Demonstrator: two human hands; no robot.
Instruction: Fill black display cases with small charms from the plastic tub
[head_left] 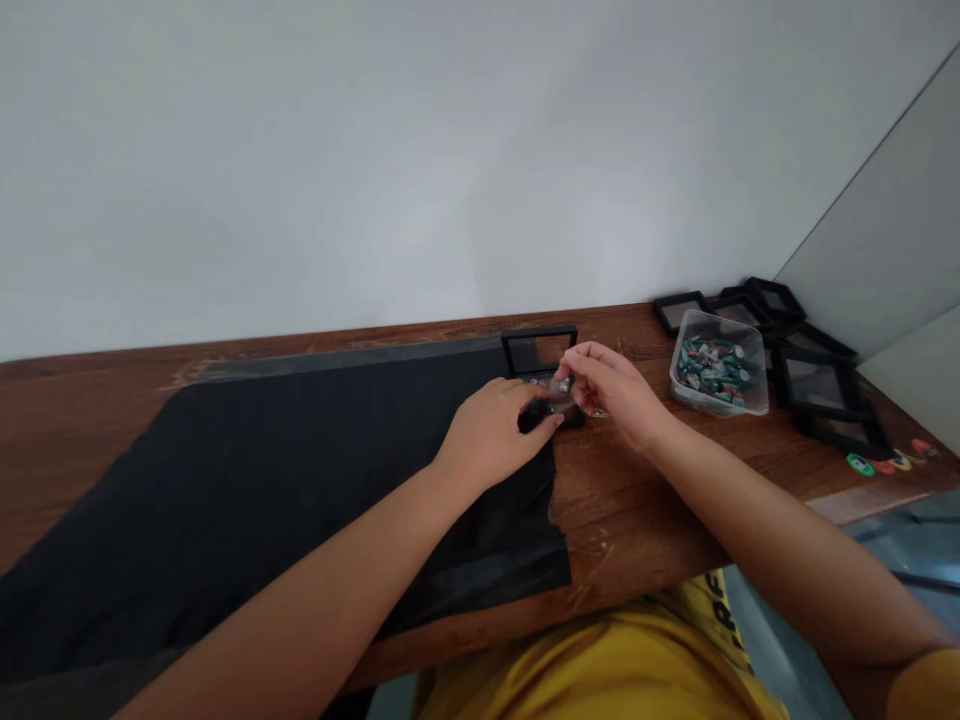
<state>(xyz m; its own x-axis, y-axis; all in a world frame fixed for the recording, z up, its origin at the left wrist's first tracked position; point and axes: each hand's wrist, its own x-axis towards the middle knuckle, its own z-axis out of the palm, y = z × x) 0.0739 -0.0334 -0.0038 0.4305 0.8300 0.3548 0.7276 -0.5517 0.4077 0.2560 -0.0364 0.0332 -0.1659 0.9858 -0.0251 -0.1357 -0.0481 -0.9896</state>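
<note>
A small black hinged display frame [540, 331] stands open at the right end of the black cloth [300, 470], its windowed upper half raised. My left hand [487, 430] lies over the lower half from the left, thumb and fingers curled around it and holding it. Above that half, my right hand [611, 390] is closed in a pinch, fingertips close to the left fingers. A small, shiny, see-through bit shows at the right fingertips, too small to name. My fingers hide most of the frame's lower half.
Right of my hands stands a clear plastic tub [756, 398] holding many small green, white and reddish packets. Several black frames [817, 385] lie stacked behind and beside it. Small coloured pieces [860, 465] lie near the table's right edge. A pale wall [337, 170] rises behind the wooden table [622, 500].
</note>
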